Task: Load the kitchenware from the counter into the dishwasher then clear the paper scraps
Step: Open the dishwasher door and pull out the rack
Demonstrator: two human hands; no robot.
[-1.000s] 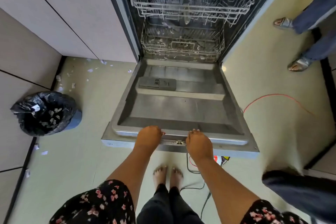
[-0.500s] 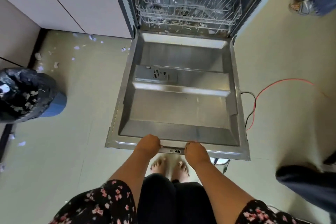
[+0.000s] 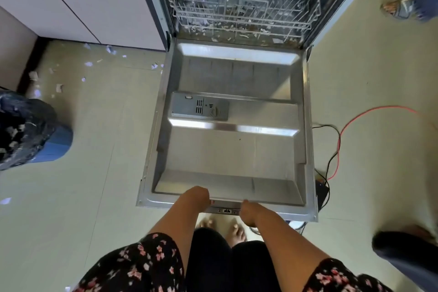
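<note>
Now that the dishwasher door (image 3: pixel 232 154) has dropped nearly flat, left hand (image 3: pixel 195 199) and right hand (image 3: pixel 248 212) grip its edge; loading looks next.

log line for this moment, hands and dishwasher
dishwasher door: open, flat | left hand: grips its front edge | right hand: same | lower rack: paper scraps, no kitchenware
</note>
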